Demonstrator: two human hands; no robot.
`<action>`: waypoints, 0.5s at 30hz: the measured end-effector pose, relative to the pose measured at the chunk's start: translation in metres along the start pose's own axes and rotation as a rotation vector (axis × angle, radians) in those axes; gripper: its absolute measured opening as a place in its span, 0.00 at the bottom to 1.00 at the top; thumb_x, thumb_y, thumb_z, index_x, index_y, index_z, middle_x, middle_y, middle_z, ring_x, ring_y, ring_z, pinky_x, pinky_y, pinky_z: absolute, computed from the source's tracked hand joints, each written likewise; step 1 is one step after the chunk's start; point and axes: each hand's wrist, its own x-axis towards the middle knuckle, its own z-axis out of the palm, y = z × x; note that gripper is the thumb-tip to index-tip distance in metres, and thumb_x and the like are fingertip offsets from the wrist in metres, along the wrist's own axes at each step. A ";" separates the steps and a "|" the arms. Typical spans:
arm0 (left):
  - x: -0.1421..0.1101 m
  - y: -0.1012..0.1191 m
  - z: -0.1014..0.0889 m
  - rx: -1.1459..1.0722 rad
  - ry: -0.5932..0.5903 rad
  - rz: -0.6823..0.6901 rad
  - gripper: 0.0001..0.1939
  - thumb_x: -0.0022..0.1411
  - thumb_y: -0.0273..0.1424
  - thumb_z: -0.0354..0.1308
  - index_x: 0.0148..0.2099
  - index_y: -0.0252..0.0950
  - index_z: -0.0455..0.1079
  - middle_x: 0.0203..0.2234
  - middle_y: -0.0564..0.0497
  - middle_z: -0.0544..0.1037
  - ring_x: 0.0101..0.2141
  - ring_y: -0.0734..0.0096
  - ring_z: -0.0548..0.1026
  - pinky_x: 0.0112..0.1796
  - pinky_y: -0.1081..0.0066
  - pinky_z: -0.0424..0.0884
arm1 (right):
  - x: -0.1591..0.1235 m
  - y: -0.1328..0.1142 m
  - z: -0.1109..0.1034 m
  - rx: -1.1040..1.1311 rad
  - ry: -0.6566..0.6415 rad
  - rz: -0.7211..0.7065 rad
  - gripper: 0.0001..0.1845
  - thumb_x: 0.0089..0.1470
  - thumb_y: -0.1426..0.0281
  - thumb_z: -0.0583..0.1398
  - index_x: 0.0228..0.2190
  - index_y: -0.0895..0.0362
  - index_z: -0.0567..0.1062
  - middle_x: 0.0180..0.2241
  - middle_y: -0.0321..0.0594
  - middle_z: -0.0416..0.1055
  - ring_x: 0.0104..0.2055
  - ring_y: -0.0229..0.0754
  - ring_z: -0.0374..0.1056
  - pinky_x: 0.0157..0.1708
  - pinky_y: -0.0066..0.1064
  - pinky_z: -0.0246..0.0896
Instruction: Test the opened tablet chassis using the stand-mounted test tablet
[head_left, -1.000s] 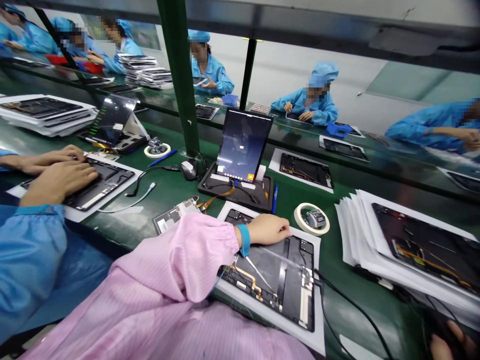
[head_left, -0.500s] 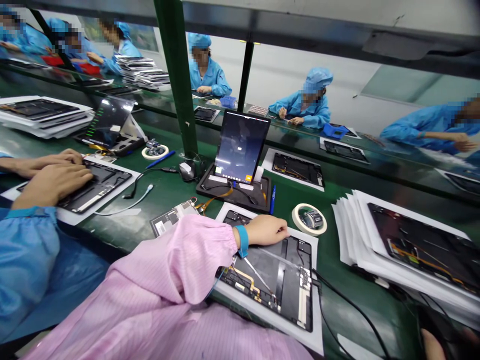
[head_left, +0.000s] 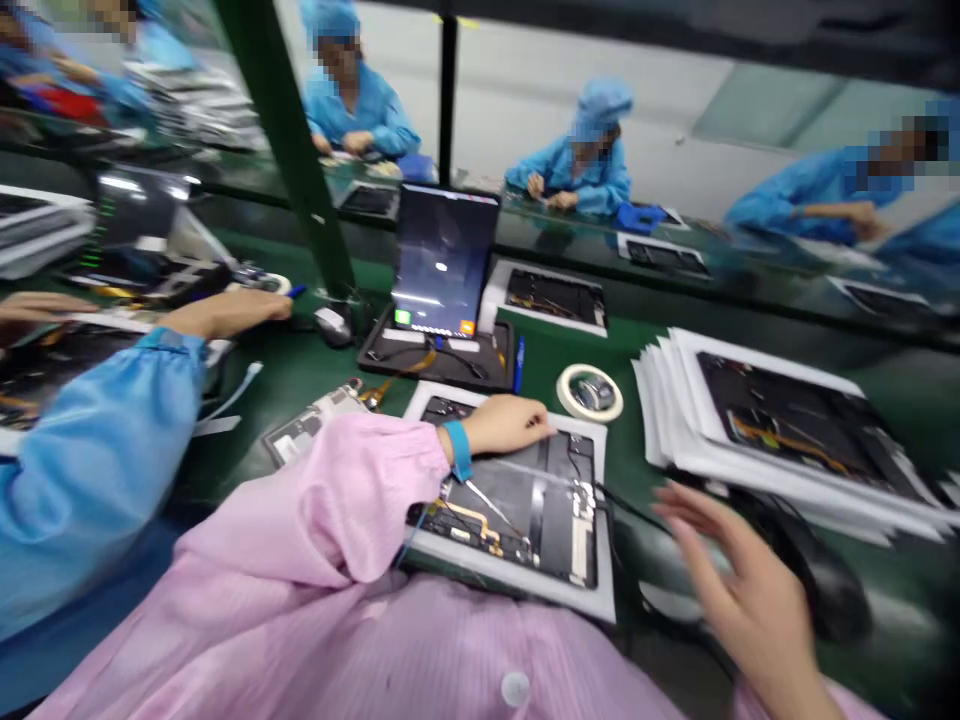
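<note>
My left hand (head_left: 514, 424), with a blue band at the wrist, rests over the far edge of a black tablet housing (head_left: 559, 520). Its fingers are curled in, and what they grip, if anything, is hidden. The housing lies on a white sheet (head_left: 604, 590) and shows ribbon cables, thin wires and a grey middle panel. A black cable (head_left: 634, 503) leads off its right side. To the right, my right hand (head_left: 739, 580) is held open over the bench, fingers stretched and nothing in them. Just beyond it sits a rounded black object (head_left: 829, 575), blurred.
A lit tablet screen (head_left: 448, 260) stands on a black tray (head_left: 375, 358) behind the housing. Tape roll (head_left: 568, 408), blue pen (head_left: 519, 364) and a stack of sheets with housings (head_left: 660, 410) are near. A co-worker's blue sleeve (head_left: 112, 430) reaches in at left.
My right hand has come up from the lower right corner, now open and away from the black object. My left hand stays on the housing. The co-worker's hand at left reaches forward. The view has shifted.
</note>
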 end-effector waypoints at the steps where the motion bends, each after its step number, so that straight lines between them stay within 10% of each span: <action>1: -0.001 0.000 0.000 -0.008 0.007 0.008 0.16 0.65 0.43 0.50 0.40 0.38 0.73 0.37 0.52 0.80 0.38 0.67 0.76 0.35 0.73 0.65 | 0.005 -0.005 0.010 -0.017 -0.173 0.062 0.15 0.59 0.59 0.56 0.45 0.53 0.70 0.31 0.42 0.73 0.31 0.47 0.70 0.31 0.36 0.65; 5: 0.002 -0.005 0.000 -0.032 -0.005 0.005 0.16 0.64 0.43 0.51 0.39 0.37 0.73 0.35 0.52 0.80 0.35 0.68 0.75 0.33 0.73 0.63 | 0.032 -0.006 0.038 0.190 -0.584 0.285 0.14 0.60 0.57 0.53 0.32 0.54 0.69 0.15 0.30 0.60 0.17 0.36 0.57 0.17 0.26 0.49; 15: 0.000 -0.001 0.002 -0.023 -0.053 -0.032 0.16 0.64 0.44 0.49 0.41 0.40 0.73 0.34 0.53 0.79 0.34 0.69 0.74 0.31 0.73 0.61 | 0.032 0.007 0.033 0.523 -0.833 0.581 0.21 0.54 0.50 0.55 0.27 0.55 0.65 0.10 0.23 0.53 0.09 0.29 0.45 0.09 0.21 0.37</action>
